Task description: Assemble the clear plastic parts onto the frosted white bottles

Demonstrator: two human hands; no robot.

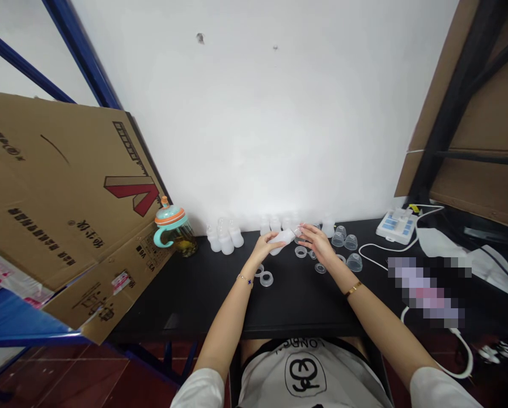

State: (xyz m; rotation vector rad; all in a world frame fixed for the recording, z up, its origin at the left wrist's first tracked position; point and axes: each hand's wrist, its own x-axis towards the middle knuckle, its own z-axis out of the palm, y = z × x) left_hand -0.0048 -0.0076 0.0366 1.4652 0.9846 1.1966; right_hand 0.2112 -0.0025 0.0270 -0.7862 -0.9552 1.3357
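My left hand (264, 247) is wrapped round a white translucent bottle (281, 240), which tilts up to the right. At the bottle's upper end, the fingers of my right hand (316, 240) pinch a small clear piece (297, 230), perhaps a cap. Two clear rings (266, 278) lie below my left hand, one partly hidden by the wrist. More rings (300, 251) lie under and beside my right hand. Clear domed covers (354, 262) stand to its right. Several white bottles (225, 241) are grouped at the left, and others (265, 224) stand along the wall behind my hands.
A teal and orange lidded jug (175, 232) stands at the left beside a large cardboard box (71, 198). On the right of the black table (186, 300) are a white device (395, 225), a white cable (375, 246), a blurred-out object (424, 289) and white sheeting (439, 245).
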